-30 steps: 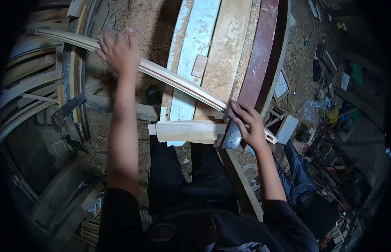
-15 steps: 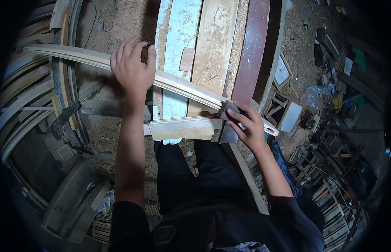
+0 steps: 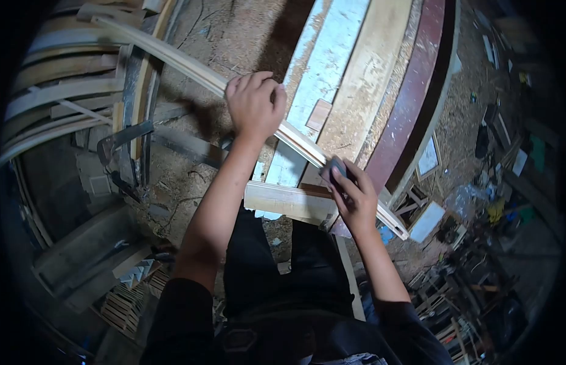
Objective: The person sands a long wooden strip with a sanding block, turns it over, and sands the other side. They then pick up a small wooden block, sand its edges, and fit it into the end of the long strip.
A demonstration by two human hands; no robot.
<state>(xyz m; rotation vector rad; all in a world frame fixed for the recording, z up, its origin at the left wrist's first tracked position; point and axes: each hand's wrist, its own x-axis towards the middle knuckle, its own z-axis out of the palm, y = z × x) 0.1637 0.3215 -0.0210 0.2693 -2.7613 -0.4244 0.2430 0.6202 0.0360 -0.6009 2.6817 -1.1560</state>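
So I've got this long wooden strip (image 3: 302, 144) running slantwise over the table (image 3: 383, 70), right under both sets of fingers. The fingers of my right hand (image 3: 359, 208) are pinched around a small dark block (image 3: 333, 168) that's up against the strip. My left hand (image 3: 253, 111) is laid over the strip further up, fingers a bit bent; can't tell if they actually wrap around it.

Looks to me like I'm mid-rub, working the block along the strip. I'd say another stroke calls for light, even pressure from the right fingers while the left ones hold it steady.

Between my hands but set back, there's a small loose wood piece (image 3: 319, 115) on the boards. A pale wood length (image 3: 289, 201) sits crosswise just nearer me than the fingers. Off past my left fingers: stacked curved wood (image 3: 64, 76).
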